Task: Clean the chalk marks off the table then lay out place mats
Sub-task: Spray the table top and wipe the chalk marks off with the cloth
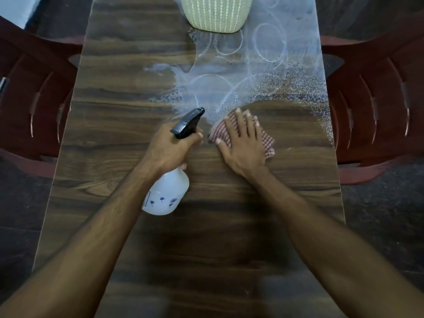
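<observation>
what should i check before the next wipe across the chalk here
1. Cloth under control: ok. The right hand presses flat on the checked cloth.
2. Spray ready: ok. The left hand grips the spray bottle, nozzle aimed at the marks.
3. Chalk wetted: ok near the cloth, where the chalk marks look speckled with droplets; farther circles look dry.
4. Wipe path free: not ok at the far end, the woven basket stands on chalk.
5. Table left half clean: ok.
6. Place mats at hand: cannot tell, none in view.
</observation>
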Available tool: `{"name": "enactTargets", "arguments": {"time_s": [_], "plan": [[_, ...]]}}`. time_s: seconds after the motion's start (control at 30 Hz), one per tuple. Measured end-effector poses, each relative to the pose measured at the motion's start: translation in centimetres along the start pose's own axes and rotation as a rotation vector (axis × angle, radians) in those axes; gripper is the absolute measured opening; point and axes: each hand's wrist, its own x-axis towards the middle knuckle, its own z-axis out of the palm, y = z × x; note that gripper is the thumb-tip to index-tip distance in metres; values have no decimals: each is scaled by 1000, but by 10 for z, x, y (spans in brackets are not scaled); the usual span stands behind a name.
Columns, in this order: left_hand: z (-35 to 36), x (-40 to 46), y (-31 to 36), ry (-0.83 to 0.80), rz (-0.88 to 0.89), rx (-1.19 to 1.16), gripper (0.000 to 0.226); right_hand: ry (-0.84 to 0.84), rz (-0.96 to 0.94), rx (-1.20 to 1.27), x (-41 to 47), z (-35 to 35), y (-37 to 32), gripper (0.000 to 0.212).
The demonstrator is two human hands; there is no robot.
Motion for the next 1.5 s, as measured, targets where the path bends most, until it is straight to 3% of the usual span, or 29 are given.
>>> {"name": "enactTargets", "arguments": {"time_s": [0.13,0.33,0.43,0.53,0.73,0.87,1.03,1.2,1.37,1.5], "plan": [[1,5,6,3,-16,-26,16,15,-122,-8,-48,8,24,69],[-2,8,-3,-3,-30,-38,17,50,130,3,-5,-9,76,72],[-6,8,-9,19,-20,-36,16,37,156,28,50,-18,56,75],[-11,7,-14,41,-18,-52,15,-7,15,26,73,-16,12,76],[-21,1,-16,57,-33,-96,15,-12,-231,-15,15,-2,-16,70],[-33,3,-25,64,-38,-141,13,14,-137,-8,-6,2,16,70],[-46,6,-39,49,-20,-149,11,70,114,26,57,-9,9,72],[-60,9,-49,48,-6,-152,12,35,25,23,95,-7,-51,76],[-80,12,-51,45,-5,-160,13,12,-157,-7,45,7,-77,73],[-99,18,-55,38,-21,-196,11,16,-57,-15,29,9,-51,73]]}}
